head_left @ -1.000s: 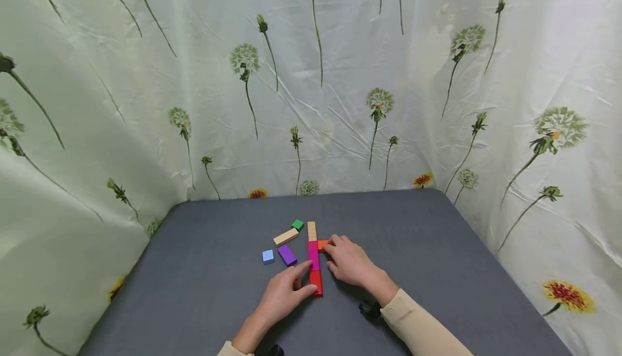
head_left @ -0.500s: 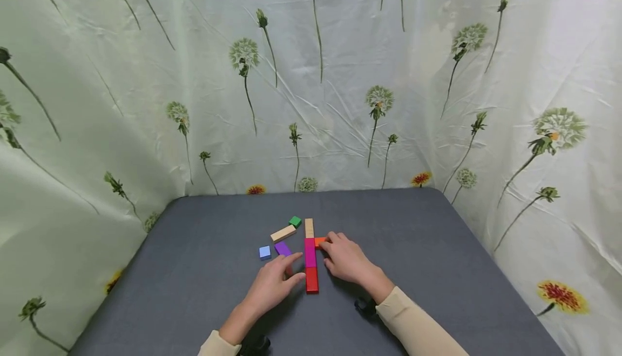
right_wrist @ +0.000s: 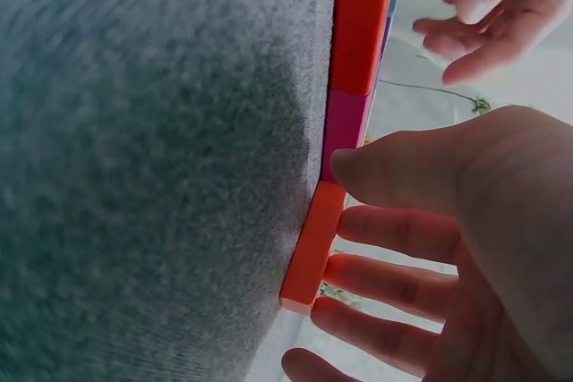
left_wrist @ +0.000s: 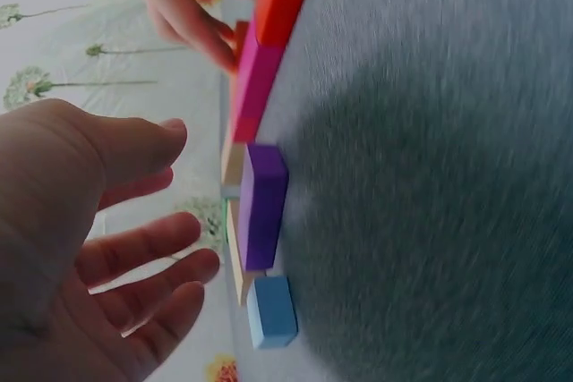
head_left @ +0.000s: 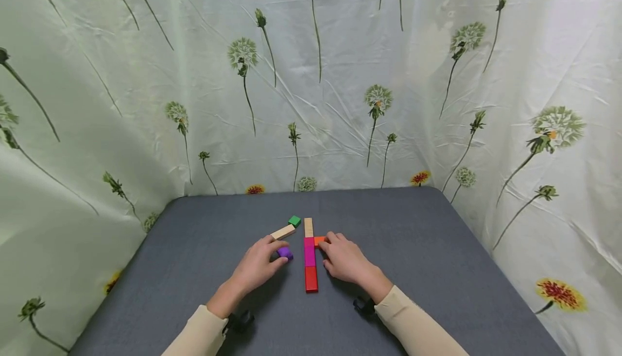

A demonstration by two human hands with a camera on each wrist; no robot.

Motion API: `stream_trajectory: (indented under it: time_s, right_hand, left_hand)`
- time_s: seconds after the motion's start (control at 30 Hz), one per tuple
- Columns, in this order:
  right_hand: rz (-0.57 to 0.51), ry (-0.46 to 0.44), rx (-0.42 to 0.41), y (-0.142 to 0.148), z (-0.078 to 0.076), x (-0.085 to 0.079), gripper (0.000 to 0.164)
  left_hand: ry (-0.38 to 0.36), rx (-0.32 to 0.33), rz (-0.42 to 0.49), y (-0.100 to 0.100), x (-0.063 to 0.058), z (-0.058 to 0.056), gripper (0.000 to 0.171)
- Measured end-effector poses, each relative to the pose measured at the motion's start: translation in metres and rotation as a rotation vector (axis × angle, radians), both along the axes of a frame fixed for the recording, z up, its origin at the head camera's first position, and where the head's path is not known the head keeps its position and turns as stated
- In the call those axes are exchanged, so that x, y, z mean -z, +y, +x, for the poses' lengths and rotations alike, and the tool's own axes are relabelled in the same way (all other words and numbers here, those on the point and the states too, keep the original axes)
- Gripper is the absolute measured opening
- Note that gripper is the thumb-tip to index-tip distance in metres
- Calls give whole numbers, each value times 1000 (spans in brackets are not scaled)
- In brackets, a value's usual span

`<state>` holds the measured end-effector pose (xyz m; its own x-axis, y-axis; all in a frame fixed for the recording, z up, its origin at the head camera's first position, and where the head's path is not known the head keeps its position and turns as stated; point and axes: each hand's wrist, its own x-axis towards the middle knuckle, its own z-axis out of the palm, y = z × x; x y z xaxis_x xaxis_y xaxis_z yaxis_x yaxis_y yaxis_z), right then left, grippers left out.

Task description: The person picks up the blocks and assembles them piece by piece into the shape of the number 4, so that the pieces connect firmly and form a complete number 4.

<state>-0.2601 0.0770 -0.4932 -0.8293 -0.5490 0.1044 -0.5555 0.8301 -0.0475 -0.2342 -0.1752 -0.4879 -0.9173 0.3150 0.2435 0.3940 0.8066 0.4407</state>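
My left hand (head_left: 257,263) reaches over a purple block (head_left: 285,254), thumb and fingers spread apart around its near end. In the left wrist view a gap shows between the fingers and the purple block (left_wrist: 263,207). A light blue block (left_wrist: 273,312) lies beside it, hidden under the hand in the head view. My right hand (head_left: 347,259) rests its fingertips on an orange block (head_left: 319,241), the thumb lying apart from it. The orange block juts right from a straight row: plain wooden block (head_left: 308,227), magenta section (head_left: 310,252), red block (head_left: 311,280).
A second wooden block (head_left: 283,232) and a green block (head_left: 294,221) lie farther back, left of the row. Everything sits on a dark grey table (head_left: 413,226). A flower-printed curtain (head_left: 340,145) hangs along its back and sides.
My left hand has left the red and magenta end of the row and moved left to the purple block. My right hand stays at the orange block.
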Motion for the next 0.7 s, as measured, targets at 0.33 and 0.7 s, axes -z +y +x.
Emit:
stream_trajectory:
  time_s: [0.33,0.7]
  right_hand:
    - [-1,-12,-3,1,1,-2,39]
    - [-1,-29,-9,0,0,-2,41]
  left_hand:
    - [9,145,-131,-13,5,-24,38]
    - [4,198,-196,-15,8,-35,36]
